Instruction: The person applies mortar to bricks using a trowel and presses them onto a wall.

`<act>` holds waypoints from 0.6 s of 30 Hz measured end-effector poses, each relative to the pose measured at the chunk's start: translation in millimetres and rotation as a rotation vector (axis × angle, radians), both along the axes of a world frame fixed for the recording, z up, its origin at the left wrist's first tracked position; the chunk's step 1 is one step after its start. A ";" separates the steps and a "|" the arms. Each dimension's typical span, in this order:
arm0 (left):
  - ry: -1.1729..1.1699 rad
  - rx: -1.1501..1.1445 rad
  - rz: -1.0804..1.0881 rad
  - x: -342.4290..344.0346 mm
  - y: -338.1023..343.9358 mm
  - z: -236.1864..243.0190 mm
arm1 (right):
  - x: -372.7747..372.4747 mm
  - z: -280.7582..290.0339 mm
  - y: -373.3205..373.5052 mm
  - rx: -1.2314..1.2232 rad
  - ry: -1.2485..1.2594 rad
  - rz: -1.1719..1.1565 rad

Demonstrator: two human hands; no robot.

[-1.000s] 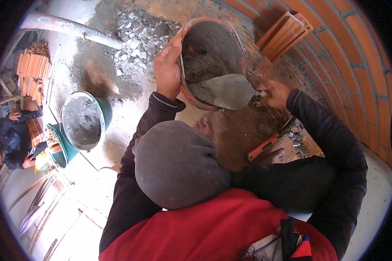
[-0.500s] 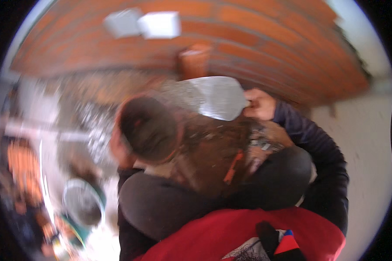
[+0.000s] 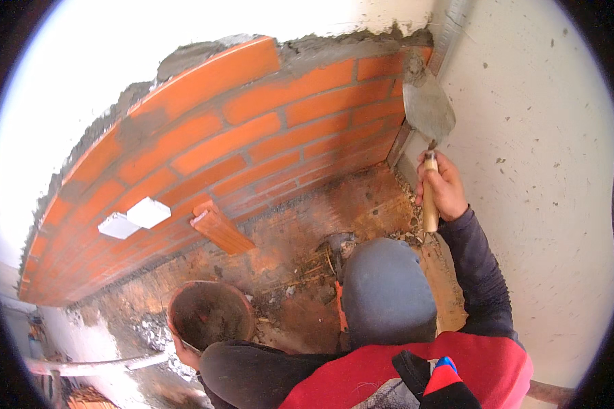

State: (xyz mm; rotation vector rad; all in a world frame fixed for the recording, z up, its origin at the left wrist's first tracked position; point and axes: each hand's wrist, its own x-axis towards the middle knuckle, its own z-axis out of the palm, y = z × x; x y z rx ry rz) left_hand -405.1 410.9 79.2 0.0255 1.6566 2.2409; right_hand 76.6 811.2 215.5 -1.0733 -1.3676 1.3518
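- R hand grips trowel by handle; mortar blob on tip, up nr brick wall's top R corner.
- L hand holds bucket side, low L.
- Step: prob. filling gap; next needs firm push.

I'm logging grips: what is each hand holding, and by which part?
Right hand: the trowel, by its wooden handle. Left hand: at the left side of the bucket, partly hidden; whether it grips cannot be told.

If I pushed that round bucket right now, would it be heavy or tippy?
The bucket would probably feel heavy, because grey mortar sits inside. With the left hand at its edge, it might not tip easily. It looks round, not squashed, so it's likely stiff.
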 end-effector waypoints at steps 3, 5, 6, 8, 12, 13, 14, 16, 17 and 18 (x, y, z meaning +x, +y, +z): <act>0.038 -0.051 0.035 -21.8 -20.2 -25.4 | -13.5 11.6 19.3 0.048 -0.021 -0.153; 0.142 -0.218 0.014 -44.6 -43.9 -48.7 | -24.3 18.1 33.3 0.069 -0.102 -0.225; 0.232 -0.365 -0.007 -46.9 -48.9 -49.4 | -31.3 22.1 38.0 0.089 -0.113 -0.256; 0.284 -0.320 -0.054 -47.4 -45.8 -52.0 | -40.8 21.2 52.6 0.156 -0.183 -0.285; 0.120 -0.059 -0.037 -18.7 -8.2 -23.8 | -54.6 21.8 56.5 0.291 -0.232 -0.369; 0.064 -0.059 -0.015 -22.9 -13.3 -24.1 | -61.2 25.6 51.7 0.298 -0.222 -0.365; 0.003 -0.056 -0.001 -25.4 -15.1 -25.2 | -58.5 20.7 54.6 0.380 -0.310 -0.396; -0.016 -0.090 0.006 -29.8 -17.4 -27.5 | -52.9 11.0 59.9 0.497 -0.452 -0.449; 0.022 -0.132 0.002 -24.3 -16.7 -23.0 | -55.3 12.9 58.5 0.530 -0.506 -0.468; 0.060 -0.174 -0.002 -22.0 -16.5 -21.4 | -57.6 15.6 55.9 0.515 -0.522 -0.477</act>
